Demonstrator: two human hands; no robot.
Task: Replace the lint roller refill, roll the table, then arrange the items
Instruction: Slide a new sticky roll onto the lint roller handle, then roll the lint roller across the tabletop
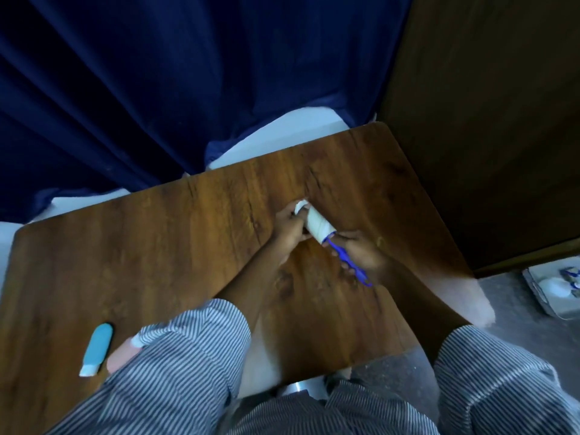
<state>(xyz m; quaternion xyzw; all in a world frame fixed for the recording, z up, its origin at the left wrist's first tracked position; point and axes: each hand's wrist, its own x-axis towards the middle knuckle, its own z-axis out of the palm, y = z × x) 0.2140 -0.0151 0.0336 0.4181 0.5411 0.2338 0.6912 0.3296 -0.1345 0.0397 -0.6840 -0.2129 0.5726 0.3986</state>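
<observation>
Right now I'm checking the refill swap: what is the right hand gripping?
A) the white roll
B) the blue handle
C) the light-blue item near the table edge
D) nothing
B: the right hand is closed around the blue handle, while the left hand holds the white roll.

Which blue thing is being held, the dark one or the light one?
The dark blue handle, gripped by the right hand. The light blue item lies untouched on the table.

White refill roll (315, 226) on lint roller, tilted, far end away from blue handle (348, 262), above counter (157, 246) centre. Light-blue item with white end (95, 349) flat on counter, well left of roll, near front edge.
</observation>
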